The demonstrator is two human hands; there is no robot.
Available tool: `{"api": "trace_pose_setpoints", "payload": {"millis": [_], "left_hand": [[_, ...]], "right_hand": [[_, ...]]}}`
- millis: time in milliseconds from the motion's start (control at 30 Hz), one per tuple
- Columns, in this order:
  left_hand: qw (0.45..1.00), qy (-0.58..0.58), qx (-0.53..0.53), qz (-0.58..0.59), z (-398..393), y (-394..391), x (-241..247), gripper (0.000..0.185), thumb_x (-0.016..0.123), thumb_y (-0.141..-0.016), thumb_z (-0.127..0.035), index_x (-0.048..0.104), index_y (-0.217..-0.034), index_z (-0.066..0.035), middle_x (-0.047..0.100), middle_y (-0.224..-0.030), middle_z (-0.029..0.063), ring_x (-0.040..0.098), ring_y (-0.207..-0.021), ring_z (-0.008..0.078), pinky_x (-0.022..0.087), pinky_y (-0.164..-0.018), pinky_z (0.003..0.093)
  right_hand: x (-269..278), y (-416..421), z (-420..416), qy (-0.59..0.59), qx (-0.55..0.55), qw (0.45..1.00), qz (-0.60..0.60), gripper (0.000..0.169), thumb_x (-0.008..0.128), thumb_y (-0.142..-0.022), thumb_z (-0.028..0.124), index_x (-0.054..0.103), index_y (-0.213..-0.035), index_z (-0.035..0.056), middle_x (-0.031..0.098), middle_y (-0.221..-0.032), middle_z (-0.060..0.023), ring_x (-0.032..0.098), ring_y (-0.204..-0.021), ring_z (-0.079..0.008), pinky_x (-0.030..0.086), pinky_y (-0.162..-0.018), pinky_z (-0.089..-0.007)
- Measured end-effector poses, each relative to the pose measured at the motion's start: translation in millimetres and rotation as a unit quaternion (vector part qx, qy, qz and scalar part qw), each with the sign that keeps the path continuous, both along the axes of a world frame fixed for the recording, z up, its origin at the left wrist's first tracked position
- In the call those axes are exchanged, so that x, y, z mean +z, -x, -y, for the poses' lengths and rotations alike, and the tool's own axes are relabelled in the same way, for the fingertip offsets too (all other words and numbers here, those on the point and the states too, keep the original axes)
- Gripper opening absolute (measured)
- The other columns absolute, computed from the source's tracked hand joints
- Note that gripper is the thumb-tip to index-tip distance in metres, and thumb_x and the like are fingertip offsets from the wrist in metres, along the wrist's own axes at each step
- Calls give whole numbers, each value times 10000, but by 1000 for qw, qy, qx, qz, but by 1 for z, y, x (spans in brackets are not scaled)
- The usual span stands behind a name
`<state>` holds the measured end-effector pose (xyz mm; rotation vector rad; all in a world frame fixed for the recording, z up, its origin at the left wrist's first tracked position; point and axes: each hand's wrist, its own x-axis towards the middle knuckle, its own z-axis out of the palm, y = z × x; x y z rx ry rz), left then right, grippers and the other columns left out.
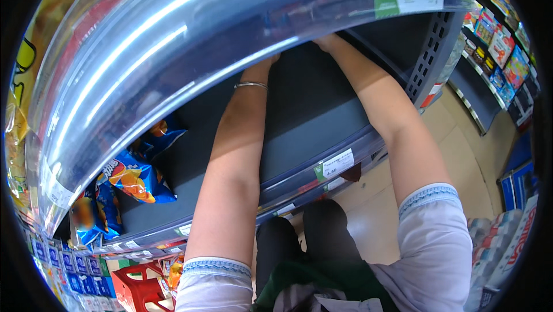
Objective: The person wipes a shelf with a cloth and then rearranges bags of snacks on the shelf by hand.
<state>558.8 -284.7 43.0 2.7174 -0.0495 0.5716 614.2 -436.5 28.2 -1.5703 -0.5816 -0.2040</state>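
Observation:
Both my arms reach deep onto a dark grey metal shelf, under the clear plastic front guard of the shelf above. My left hand is almost wholly hidden behind that guard; a metal bangle circles the wrist. Of my right hand, only the part by the wrist shows, near the shelf's right end. What either hand touches or holds is hidden. Blue snack bags stand at the left end of the same shelf, apart from my left forearm.
A slotted upright post bounds the shelf on the right. Price tags line the lower front edge. A red plastic stool stands at lower left. Shrink-wrapped packs are at lower right, and stocked shelves stand across the aisle.

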Motion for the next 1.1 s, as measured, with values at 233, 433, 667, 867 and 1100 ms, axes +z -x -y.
{"api": "trace_pose_setpoints", "payload": {"millis": [233, 433, 667, 867, 1100], "left_hand": [[996, -2, -9, -92, -2, 18, 11, 441, 551, -884, -322, 521, -1206, -23, 556, -1195, 193, 538, -1120, 297, 416, -948, 389], [988, -79, -15, -132, 13, 61, 36, 585, 588, -852, -365, 439, -1284, 0, 539, -1214, 211, 513, -1147, 319, 403, -960, 382], [992, 100, -73, 18, -26, 171, 36, 722, 612, -836, -308, 274, -1378, 28, 515, -1246, 227, 491, -1177, 339, 403, -960, 381], [926, 201, 16, 320, -104, 331, 43, 410, 580, -851, -51, 467, -1242, -7, 604, -1087, 150, 602, -941, 193, 482, -810, 298], [871, 374, 245, 205, -247, 380, -3, 515, 464, -945, -343, 417, -1294, 32, 476, -1241, 205, 559, -994, 248, 438, -858, 315]], "right_hand": [[10, 22, -9, 43, -51, 998, -4, 601, 652, -820, 399, 457, -1200, -22, 591, -1108, -146, 583, -1008, -217, 463, -863, -300], [-14, -27, 19, 119, -238, 963, 51, 731, 697, -742, 378, 390, -1258, -39, 534, -1171, -236, 549, -1084, -289, 461, -884, -373], [11, 131, -61, -168, -56, 983, -44, 302, 622, -788, 163, 582, -1042, 3, 617, -940, -110, 580, -872, -200, 462, -747, -323], [39, 292, -152, -66, 232, 964, -110, 383, 635, -828, 230, 525, -1143, 41, 566, -1056, -120, 545, -969, -196, 448, -807, -298], [34, 379, -257, 128, 95, 986, -40, 1055, 771, -674, 410, 114, -1414, 43, 307, -1365, -253, 341, -1278, -356, 331, -1038, -398]]}}
